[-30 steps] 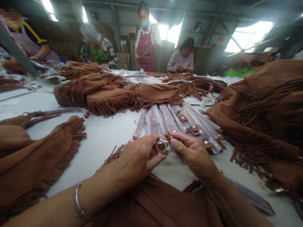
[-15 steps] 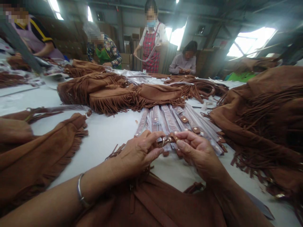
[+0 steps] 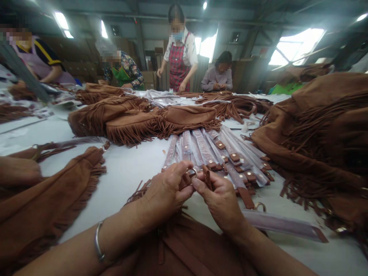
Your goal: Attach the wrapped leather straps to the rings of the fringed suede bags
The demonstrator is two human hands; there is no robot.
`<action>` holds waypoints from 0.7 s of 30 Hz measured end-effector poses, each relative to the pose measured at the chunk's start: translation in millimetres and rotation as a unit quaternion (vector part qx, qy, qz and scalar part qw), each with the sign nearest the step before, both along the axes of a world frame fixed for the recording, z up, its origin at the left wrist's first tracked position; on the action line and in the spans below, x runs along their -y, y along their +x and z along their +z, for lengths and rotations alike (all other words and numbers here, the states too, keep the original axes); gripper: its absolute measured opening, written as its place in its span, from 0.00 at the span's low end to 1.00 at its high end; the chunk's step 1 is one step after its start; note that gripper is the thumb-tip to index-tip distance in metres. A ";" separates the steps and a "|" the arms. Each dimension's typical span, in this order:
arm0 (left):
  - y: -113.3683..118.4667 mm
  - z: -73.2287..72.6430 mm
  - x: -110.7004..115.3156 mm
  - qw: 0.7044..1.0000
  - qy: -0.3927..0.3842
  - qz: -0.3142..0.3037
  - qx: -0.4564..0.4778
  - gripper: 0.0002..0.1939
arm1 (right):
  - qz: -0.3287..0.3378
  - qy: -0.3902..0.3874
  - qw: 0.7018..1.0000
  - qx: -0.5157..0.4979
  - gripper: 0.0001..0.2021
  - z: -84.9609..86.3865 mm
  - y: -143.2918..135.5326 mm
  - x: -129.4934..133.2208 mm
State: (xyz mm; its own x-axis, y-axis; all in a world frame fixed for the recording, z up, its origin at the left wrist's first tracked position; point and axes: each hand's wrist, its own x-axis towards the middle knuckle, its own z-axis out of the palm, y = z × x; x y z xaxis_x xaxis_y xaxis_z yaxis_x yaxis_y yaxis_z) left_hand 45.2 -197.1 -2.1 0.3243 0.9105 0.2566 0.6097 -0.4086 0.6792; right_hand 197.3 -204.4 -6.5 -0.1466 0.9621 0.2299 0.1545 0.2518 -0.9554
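Left hand (image 3: pixel 165 188): pinched the metal ring (image 3: pixel 196 173), its curled fingers partly hidden from me.
Right hand (image 3: pixel 221 199): grasped the brown strap tab (image 3: pixel 206 177) beside the ring.
Ring: sat between both hands, above the brown bag (image 3: pixel 198 241), which my view cut off below.
Reddish wall patch (image 3: pixel 263 50): too blurred for me to read.

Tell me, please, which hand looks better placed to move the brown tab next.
Probably the right hand: it holds the brown tab upright, close beside the metal ring, while the left hand is occupied at that ring.
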 end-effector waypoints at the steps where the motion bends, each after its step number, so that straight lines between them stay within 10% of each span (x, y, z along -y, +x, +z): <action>1: 0.2 0.3 0.7 1.000 0.005 0.003 -0.011 0.18 | -0.006 -0.003 1.000 0.001 0.10 0.8 1.1 -0.6; 9: 1.4 3.6 6.2 0.995 0.035 -0.068 -0.059 0.13 | 0.176 -0.254 0.949 -0.063 0.11 14.4 34.0 -15.3; 21: -2.7 6.0 6.4 0.987 0.079 -0.084 -0.114 0.14 | 0.216 -0.226 0.949 -0.035 0.24 21.9 44.2 -15.9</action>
State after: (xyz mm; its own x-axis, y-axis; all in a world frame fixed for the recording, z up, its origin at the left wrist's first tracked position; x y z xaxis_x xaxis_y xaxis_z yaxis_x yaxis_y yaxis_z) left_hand 42.5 -203.5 3.9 0.5325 0.7935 0.2945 0.6545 -0.6067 0.4512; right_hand 241.4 -188.4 15.5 -0.5502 0.8179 -0.1684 0.0614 -0.1615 -0.9850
